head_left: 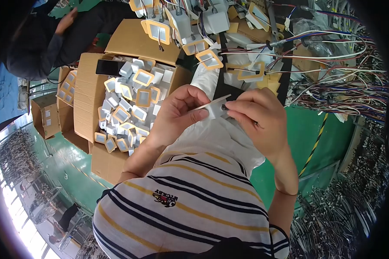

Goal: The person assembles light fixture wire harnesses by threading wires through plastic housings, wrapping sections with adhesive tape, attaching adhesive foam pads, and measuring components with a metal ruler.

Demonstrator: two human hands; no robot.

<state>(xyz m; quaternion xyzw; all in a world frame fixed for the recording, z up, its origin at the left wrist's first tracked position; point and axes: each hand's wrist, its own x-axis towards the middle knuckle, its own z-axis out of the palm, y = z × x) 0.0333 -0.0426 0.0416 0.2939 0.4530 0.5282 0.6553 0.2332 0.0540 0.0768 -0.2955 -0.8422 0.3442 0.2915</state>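
Just above my lap, my left hand [181, 113] pinches a small white plastic housing [215, 108] by its flanged edge, thumb on the near side. My right hand [260, 116] holds a small dark part [224, 107] between thumb and fingertips against the housing's right side. It looks like a cable grommet, though the fingers hide most of it. To my left, an open cardboard box [84, 99] is full of loose white housings [143, 98], many with yellowish rims. Similar housings with dark cables [158, 31] are heaped beyond my hands.
Bundles of red, white and blue wires [328, 54] run across the right side. A black phone [109, 67] lies on the box's edge. Another person [39, 47] sits at upper left. Grey cables [333, 216] are piled at lower right, by a striped floor line [314, 144].
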